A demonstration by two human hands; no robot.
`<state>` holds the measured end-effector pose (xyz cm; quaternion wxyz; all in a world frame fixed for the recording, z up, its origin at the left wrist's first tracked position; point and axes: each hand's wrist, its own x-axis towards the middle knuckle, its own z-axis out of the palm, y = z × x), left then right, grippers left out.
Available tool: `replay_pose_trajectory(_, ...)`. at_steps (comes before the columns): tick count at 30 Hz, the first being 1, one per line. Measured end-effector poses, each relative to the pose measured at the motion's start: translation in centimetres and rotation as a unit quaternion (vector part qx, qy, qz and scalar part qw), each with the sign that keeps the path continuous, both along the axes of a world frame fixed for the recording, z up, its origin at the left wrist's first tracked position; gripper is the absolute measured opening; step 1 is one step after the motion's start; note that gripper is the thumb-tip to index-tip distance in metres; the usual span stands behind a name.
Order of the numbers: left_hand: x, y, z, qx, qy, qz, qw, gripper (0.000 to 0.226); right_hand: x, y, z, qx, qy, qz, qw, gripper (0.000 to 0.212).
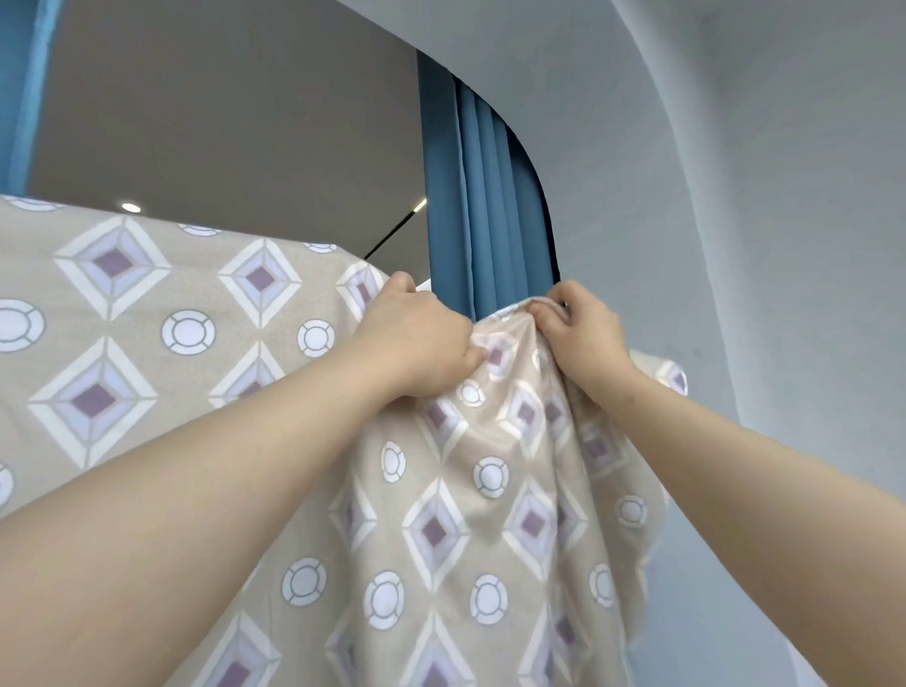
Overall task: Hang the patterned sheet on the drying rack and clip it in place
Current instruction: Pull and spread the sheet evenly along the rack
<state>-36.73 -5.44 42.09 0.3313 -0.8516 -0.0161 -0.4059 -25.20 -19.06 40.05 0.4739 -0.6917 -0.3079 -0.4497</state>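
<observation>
The patterned sheet [147, 323] is beige with white and purple diamonds and white circles. It drapes over a high rail that the cloth hides, and hangs down in front of me. My left hand [415, 339] is closed on the sheet's top edge. My right hand [581, 328] pinches a bunched fold of the same edge a little to the right, with loose cloth falling below both hands. A small white piece peeks out behind my left hand's fingers; I cannot tell what it is. No clip is visible.
A blue curtain [492, 203] hangs straight behind my hands. A pale wall [770, 229] curves along the right side. A grey ceiling with a round light [131, 207] lies above the sheet, and a blue strip [5, 91] runs down the upper left.
</observation>
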Motion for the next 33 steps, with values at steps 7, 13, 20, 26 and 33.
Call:
replay_pose_trajectory(7,0.1,0.4,-0.6,0.015,0.046,0.024,0.999,0.030,0.2,-1.7,-3.5,-0.195,0.175,-0.014,0.965,0.018)
replay_pose_trajectory(13,-1.9,1.2,0.7,-0.016,-0.077,0.030,0.996,0.038,-3.6,1.0,-1.7,-0.061,0.028,0.023,0.997,0.038)
replay_pose_trajectory(20,-4.3,3.3,1.9,-0.122,-0.136,0.072,0.981,0.040,-6.2,5.3,-1.2,-0.291,0.035,-0.050,0.955,0.038)
replay_pose_trajectory(26,-5.4,5.5,1.7,-0.139,-0.169,0.050,0.974,0.041,-6.8,5.7,-1.4,-0.284,0.051,-0.041,0.956,0.033)
replay_pose_trajectory(33,-7.5,7.8,2.1,-0.126,-0.228,0.039,0.965,0.040,-7.8,7.0,-1.1,-0.144,0.070,0.038,0.986,0.028)
